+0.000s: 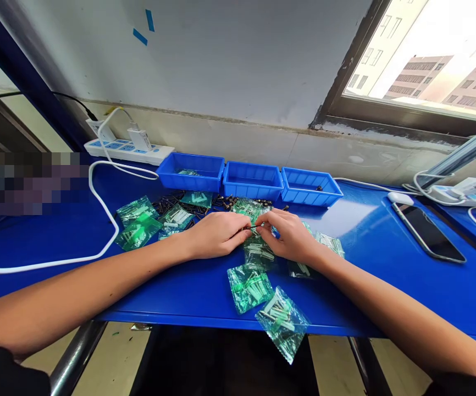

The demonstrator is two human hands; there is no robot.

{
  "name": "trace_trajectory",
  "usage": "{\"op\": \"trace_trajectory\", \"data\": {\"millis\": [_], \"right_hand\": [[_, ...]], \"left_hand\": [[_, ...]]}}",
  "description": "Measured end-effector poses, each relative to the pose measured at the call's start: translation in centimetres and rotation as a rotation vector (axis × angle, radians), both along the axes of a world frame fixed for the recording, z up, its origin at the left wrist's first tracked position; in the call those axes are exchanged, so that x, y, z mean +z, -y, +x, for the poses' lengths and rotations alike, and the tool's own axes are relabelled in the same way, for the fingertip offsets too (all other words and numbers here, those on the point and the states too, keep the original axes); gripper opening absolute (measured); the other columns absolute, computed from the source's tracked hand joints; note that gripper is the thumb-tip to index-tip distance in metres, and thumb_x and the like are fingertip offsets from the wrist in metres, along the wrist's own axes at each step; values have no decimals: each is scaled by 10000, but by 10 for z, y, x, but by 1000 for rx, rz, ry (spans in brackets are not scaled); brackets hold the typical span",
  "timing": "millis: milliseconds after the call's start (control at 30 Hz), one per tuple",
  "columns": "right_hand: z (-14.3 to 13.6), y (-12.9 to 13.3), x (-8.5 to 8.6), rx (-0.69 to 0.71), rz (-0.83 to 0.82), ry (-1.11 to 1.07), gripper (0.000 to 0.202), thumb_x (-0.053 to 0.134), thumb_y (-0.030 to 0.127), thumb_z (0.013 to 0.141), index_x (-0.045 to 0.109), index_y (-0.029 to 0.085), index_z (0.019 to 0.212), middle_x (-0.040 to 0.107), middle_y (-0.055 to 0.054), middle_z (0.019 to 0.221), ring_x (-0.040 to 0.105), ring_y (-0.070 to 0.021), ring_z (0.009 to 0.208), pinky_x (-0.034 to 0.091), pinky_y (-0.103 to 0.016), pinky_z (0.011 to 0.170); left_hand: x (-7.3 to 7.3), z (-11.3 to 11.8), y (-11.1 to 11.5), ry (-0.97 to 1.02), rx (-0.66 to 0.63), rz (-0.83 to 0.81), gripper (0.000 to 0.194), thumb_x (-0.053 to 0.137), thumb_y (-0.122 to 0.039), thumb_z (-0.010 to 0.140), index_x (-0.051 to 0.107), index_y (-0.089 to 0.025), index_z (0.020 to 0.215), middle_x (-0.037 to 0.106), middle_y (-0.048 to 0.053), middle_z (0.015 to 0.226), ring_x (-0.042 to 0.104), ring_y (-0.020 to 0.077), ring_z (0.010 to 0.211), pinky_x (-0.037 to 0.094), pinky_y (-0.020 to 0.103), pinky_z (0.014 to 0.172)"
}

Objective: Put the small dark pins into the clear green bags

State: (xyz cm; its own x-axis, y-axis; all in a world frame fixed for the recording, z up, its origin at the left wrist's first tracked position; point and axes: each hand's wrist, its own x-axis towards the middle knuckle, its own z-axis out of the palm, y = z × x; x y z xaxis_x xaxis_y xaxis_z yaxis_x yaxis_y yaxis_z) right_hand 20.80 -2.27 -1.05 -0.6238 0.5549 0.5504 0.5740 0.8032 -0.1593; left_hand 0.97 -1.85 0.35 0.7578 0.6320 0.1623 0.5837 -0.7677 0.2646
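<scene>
Near the middle of the blue table, my left hand [220, 234] and my right hand [287, 233] meet, fingertips almost touching. Between them they pinch a small dark screw-like piece [253, 226], one end in each hand. Clear green-tinted packets with pale and metal parts lie under and around my hands, one of them a green packet [249, 287] just in front. Another packet [283, 319] hangs partly over the table's front edge. Behind my left hand, loose dark screws [167, 203] are scattered among more packets.
Three blue bins stand in a row at the back: left bin [192, 181], middle bin [253, 190], right bin [311, 196]. A white cable [112, 214] curves across the left, from a power strip [128, 151]. A phone [427, 231] lies at the right.
</scene>
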Motion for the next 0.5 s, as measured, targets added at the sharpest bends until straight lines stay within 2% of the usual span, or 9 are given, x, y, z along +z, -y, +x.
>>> {"op": "trace_trajectory", "data": {"millis": [300,500], "right_hand": [[2,-2,0,-17,4,27,159,420,227,909,556,179,842,648,-39,695,571,-144,632,412,-256,578],[1,-2,0,-5,21,20,132,441,220,894,552,183,833,620,-20,641,547,-134,594,401,-249,563]], "left_hand": [[-2,0,-1,-2,-3,25,255,355,-296,918,481,-176,733,576,17,693,531,151,625,353,260,567],[-1,0,-1,9,-2,6,256,359,-303,917,486,-178,733,576,14,690,531,151,624,351,259,565]]}}
